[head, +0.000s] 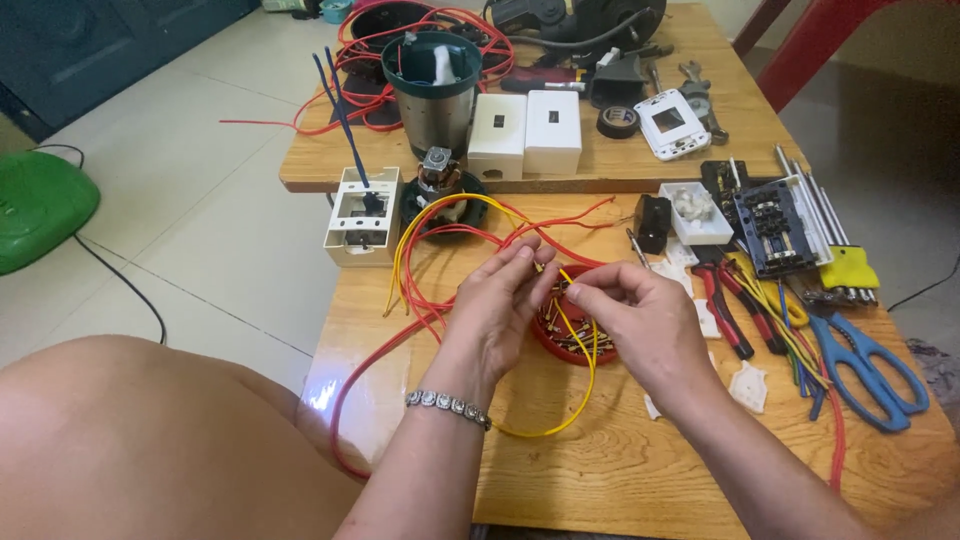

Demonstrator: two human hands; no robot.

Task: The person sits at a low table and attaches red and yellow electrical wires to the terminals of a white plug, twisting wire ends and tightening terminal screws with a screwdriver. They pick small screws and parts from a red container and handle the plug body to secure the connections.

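**No packages, labels, signs or screens**

Nothing of that kind shows. Closest lookalikes: two plain white rectangular boxes (524, 131) side by side on the far tabletop (320, 170), each with a small dark slot on its front, no label readable. No wrapper, sticker, sign or display anywhere else.

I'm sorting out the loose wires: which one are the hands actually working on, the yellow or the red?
The yellow wire. Both the left hand and right hand pinch it above the red bowl, while the red wire lies loose on the table.
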